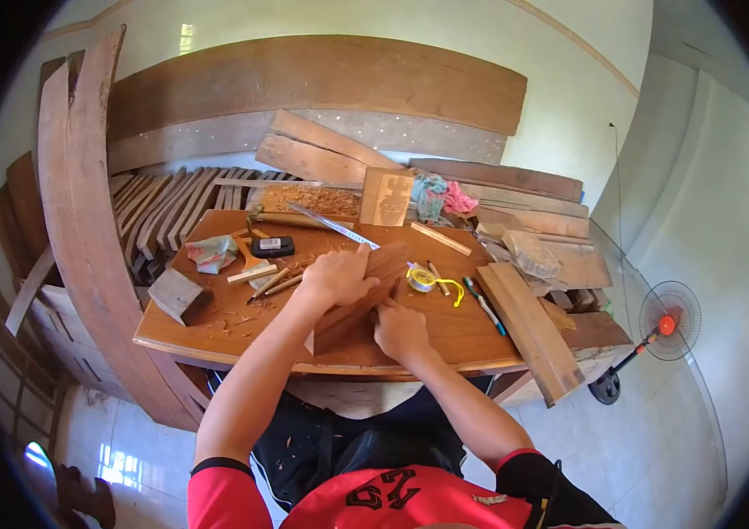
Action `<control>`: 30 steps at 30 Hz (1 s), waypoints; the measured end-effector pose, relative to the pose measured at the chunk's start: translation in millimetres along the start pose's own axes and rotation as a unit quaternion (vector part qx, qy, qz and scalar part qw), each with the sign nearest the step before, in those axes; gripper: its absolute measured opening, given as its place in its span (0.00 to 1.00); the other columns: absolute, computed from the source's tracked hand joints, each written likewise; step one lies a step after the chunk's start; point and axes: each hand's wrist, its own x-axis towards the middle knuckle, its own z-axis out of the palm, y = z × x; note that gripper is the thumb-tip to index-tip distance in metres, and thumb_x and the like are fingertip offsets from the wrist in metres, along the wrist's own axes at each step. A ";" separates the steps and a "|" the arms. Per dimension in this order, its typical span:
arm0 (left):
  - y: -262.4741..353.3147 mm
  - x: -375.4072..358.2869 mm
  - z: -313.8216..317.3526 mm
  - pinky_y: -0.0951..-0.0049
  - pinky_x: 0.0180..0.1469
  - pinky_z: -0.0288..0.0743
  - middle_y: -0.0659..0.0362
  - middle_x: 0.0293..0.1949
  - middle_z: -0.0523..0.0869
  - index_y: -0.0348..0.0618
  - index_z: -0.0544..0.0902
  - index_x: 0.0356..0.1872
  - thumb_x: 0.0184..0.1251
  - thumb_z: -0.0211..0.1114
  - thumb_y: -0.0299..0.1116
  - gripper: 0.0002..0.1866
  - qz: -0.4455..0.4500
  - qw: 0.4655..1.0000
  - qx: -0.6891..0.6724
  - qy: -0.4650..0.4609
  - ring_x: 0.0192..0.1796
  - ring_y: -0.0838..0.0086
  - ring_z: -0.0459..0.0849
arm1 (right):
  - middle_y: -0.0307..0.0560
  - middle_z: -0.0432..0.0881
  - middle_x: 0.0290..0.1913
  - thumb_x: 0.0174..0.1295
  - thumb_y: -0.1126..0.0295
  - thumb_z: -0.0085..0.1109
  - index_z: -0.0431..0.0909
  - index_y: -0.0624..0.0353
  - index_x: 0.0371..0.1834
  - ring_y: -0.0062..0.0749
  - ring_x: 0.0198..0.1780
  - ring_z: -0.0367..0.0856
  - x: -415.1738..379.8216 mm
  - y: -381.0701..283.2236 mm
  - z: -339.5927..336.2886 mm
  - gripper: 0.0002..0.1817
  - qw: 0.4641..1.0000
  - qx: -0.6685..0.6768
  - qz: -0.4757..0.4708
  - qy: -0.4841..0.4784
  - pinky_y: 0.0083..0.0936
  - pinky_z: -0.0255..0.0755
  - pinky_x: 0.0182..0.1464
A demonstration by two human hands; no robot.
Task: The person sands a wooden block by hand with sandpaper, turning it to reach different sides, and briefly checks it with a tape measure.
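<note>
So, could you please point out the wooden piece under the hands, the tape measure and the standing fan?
Wooden piece point(366, 300), head view, on its bare middle face.
Tape measure point(421, 279), head view, on its round case.
Standing fan point(669, 321), head view, on its red hub.

**Workbench layout, head view**

Wooden piece point(359, 300) lies at frame centre on the workbench point(216, 339), left hand point(337, 276) on top, right hand point(399, 331) at its lower right. Tape measure point(421, 279) just right. Wood block point(176, 295) left. Planks point(529, 328) right. Fan point(667, 322) far right.
</note>
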 end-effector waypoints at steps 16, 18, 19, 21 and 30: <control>-20.0 4.1 6.6 0.44 0.61 0.78 0.35 0.52 0.87 0.40 0.72 0.70 0.70 0.66 0.55 0.36 0.042 0.998 -0.022 0.029 0.56 0.39 0.86 | 0.48 0.86 0.54 0.63 0.74 0.60 0.88 0.58 0.52 0.48 0.57 0.83 -6.6 55.5 22.7 0.15 0.975 0.035 -0.193 0.106 0.38 0.79 0.59; -21.2 5.4 7.3 0.45 0.61 0.78 0.35 0.52 0.87 0.38 0.72 0.69 0.71 0.66 0.55 0.36 0.040 0.998 -0.031 0.026 0.56 0.38 0.85 | 0.49 0.85 0.58 0.64 0.73 0.61 0.87 0.58 0.54 0.49 0.60 0.82 -8.5 56.2 17.7 0.16 0.981 0.078 -0.168 0.065 0.37 0.78 0.62; -21.1 5.1 5.8 0.45 0.61 0.78 0.34 0.52 0.87 0.37 0.72 0.69 0.71 0.66 0.55 0.37 0.036 0.999 -0.033 0.019 0.56 0.38 0.85 | 0.50 0.86 0.59 0.66 0.74 0.61 0.86 0.60 0.55 0.49 0.59 0.84 -9.9 55.2 12.3 0.15 0.976 0.062 -0.192 0.077 0.38 0.80 0.61; -20.4 5.9 2.2 0.45 0.62 0.77 0.34 0.52 0.87 0.36 0.72 0.69 0.71 0.65 0.56 0.37 0.033 0.999 -0.035 0.006 0.56 0.38 0.85 | 0.51 0.87 0.59 0.67 0.75 0.61 0.86 0.60 0.56 0.49 0.58 0.85 -16.6 60.0 9.0 0.15 0.976 0.111 -0.174 0.076 0.38 0.81 0.60; -23.4 8.0 5.7 0.46 0.63 0.76 0.32 0.52 0.86 0.37 0.73 0.67 0.72 0.65 0.56 0.35 0.045 0.998 -0.036 0.016 0.58 0.37 0.84 | 0.51 0.89 0.53 0.64 0.77 0.64 0.88 0.61 0.51 0.48 0.56 0.87 -6.0 51.8 15.9 0.13 0.955 0.085 -0.206 0.195 0.38 0.82 0.59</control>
